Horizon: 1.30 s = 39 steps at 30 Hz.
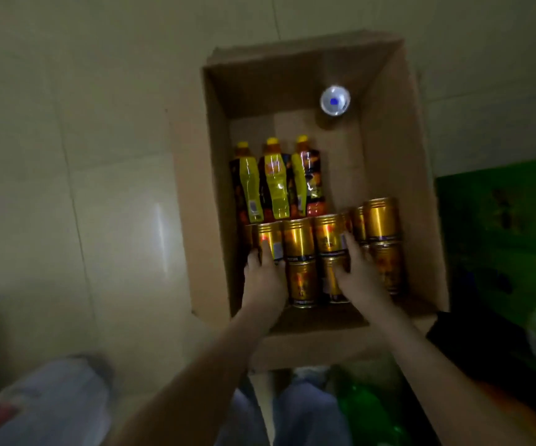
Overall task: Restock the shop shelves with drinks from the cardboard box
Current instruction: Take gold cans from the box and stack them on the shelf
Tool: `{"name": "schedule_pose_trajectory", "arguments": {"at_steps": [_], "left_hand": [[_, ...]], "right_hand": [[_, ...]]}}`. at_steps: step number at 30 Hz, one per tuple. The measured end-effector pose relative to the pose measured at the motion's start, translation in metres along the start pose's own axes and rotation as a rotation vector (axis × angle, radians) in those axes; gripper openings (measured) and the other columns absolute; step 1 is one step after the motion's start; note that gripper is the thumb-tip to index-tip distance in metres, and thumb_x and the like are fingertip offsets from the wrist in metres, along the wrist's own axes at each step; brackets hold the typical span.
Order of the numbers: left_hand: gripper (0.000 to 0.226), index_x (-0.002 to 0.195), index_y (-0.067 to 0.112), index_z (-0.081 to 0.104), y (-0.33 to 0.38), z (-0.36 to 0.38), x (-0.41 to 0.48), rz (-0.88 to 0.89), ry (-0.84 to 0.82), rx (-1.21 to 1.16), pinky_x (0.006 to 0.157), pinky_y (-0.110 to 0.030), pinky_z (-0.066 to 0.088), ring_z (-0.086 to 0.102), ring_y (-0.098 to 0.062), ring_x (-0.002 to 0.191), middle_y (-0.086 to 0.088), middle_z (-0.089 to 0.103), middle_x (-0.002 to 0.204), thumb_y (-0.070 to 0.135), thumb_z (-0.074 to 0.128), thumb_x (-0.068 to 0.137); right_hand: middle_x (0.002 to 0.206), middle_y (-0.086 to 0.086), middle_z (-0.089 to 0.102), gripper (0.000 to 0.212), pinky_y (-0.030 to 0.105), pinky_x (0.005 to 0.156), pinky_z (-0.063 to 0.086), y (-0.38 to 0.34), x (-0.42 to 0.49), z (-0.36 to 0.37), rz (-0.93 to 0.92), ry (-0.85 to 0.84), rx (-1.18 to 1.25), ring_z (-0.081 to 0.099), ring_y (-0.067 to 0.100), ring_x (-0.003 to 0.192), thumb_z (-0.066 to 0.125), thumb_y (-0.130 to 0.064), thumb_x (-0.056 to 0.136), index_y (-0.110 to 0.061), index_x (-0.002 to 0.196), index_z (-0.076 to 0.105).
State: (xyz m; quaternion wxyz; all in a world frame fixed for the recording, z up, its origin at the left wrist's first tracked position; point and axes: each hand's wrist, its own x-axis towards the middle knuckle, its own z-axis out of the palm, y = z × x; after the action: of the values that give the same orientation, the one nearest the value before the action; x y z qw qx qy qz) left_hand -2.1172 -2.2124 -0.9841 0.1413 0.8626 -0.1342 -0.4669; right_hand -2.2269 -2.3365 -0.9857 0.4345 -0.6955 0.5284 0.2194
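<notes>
- The tiled floor [99, 188] carries the cardboard box [398, 156], which stands open at the top, so both arms can reach straight down into it.
- The left hand [265, 278] comes in with the forearm nearly straight. Its fingers curl over the near end of the left-end can [270, 241] and grip it, probably to lift it out for the shelves.
- The gold cans [299, 239] lie on their sides in close rows across the near half of the box, touching one another (packed so they cannot roll).
- Three yellow-capped bottles [276, 181] lie side by side just beyond the cans, caps pointing away.
- A silver can [335, 100] stands upright alone near the far wall, well apart from the rest.
- The right hand [357, 272] reaches in at a slant. Its fingers lie along the right side of the third can [328, 235] and its thumb spreads toward the can below. The blur hides whether it has closed.
- A green crate [501, 226] sits beside the box on the right.
</notes>
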Motion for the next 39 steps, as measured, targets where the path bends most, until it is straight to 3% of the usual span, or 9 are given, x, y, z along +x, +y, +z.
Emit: {"name": "schedule_pose_trajectory", "arguments": {"at_steps": [3,7,13,17,21,25,28,34,39], "left_hand": [[0.067,0.152,0.032,-0.006,-0.011,0.028,0.062,-0.090,0.035,-0.045,0.107,-0.046,0.034,0.034,-0.036,0.130,-0.021,0.024,0.144,0.027,0.038,0.102],[0.080,0.147,0.047,-0.009,-0.018,0.045,0.085,-0.064,0.117,-0.157,0.098,-0.045,0.043,0.038,-0.037,0.126,-0.021,0.024,0.140,0.033,0.051,0.096],[0.074,0.137,0.012,0.035,-0.013,0.025,0.074,-0.153,0.137,-0.248,0.100,-0.037,0.043,0.044,-0.031,0.122,-0.013,0.033,0.134,0.036,0.074,0.079],[0.073,0.129,0.007,0.040,0.027,-0.014,0.028,-0.071,0.167,-0.233,0.100,-0.035,0.040,0.039,-0.028,0.120,-0.007,0.032,0.122,0.039,0.076,0.075],[0.075,0.130,0.025,0.040,0.075,-0.085,-0.043,0.021,0.032,-0.354,0.102,-0.037,0.040,0.042,-0.021,0.118,0.000,0.038,0.123,0.045,0.078,0.069],[0.053,0.105,0.038,0.048,0.123,-0.176,-0.140,0.198,-0.183,-0.478,0.092,-0.037,0.051,0.062,-0.004,0.095,0.013,0.064,0.101,0.037,0.083,0.065],[0.060,0.103,0.039,0.048,0.156,-0.236,-0.215,0.264,-0.328,-0.429,0.089,-0.036,0.054,0.067,-0.005,0.090,0.013,0.068,0.095,0.042,0.083,0.055],[0.054,0.109,0.027,0.043,0.208,-0.309,-0.370,0.444,-0.503,-0.415,0.071,-0.020,0.055,0.066,-0.002,0.076,0.004,0.065,0.093,0.014,0.081,0.074],[0.058,0.110,0.030,0.041,0.227,-0.330,-0.484,0.654,-0.724,-0.344,0.087,-0.034,0.053,0.063,-0.014,0.098,-0.008,0.061,0.111,0.022,0.080,0.068]], "right_hand": [[0.155,0.009,0.017,0.083,0.049,0.107,0.030,0.004,0.060,0.022,-0.022,-0.030,-0.053,0.026,0.034,0.138,0.055,-0.036,0.094,-0.044,0.148,-0.007],[0.151,0.014,0.023,0.086,0.049,0.105,0.030,0.016,0.089,0.039,-0.054,0.069,-0.119,0.025,0.038,0.135,0.058,-0.033,0.092,-0.041,0.149,-0.006],[0.146,0.011,0.033,0.085,0.048,0.104,0.034,0.012,0.057,0.029,-0.105,0.238,0.108,0.029,0.033,0.135,0.065,-0.025,0.088,-0.035,0.150,0.009],[0.147,0.004,0.032,0.087,0.050,0.105,0.038,-0.022,0.004,-0.007,-0.155,0.308,0.291,0.032,0.026,0.135,0.067,-0.024,0.086,-0.042,0.148,0.009],[0.138,-0.019,0.031,0.090,0.032,0.100,0.043,-0.070,-0.079,-0.056,-0.160,0.284,0.609,0.040,0.006,0.127,0.069,-0.012,0.085,-0.044,0.149,0.014],[0.128,-0.034,0.037,0.089,0.016,0.089,0.046,-0.119,-0.189,-0.112,-0.190,0.312,0.784,0.045,-0.023,0.107,0.071,-0.005,0.082,-0.056,0.137,0.023],[0.125,-0.034,0.043,0.089,0.017,0.089,0.049,-0.150,-0.276,-0.154,-0.202,0.337,0.845,0.052,-0.017,0.107,0.072,-0.006,0.080,-0.061,0.133,0.026],[0.126,-0.023,0.045,0.084,0.004,0.072,0.045,-0.189,-0.451,-0.221,-0.303,0.479,0.961,0.056,-0.018,0.095,0.064,0.002,0.085,-0.041,0.145,0.024],[0.137,-0.018,0.047,0.083,0.031,0.083,0.056,-0.173,-0.590,-0.246,-0.388,0.545,0.963,0.058,0.004,0.114,0.067,-0.025,0.080,-0.057,0.140,0.018]]}}
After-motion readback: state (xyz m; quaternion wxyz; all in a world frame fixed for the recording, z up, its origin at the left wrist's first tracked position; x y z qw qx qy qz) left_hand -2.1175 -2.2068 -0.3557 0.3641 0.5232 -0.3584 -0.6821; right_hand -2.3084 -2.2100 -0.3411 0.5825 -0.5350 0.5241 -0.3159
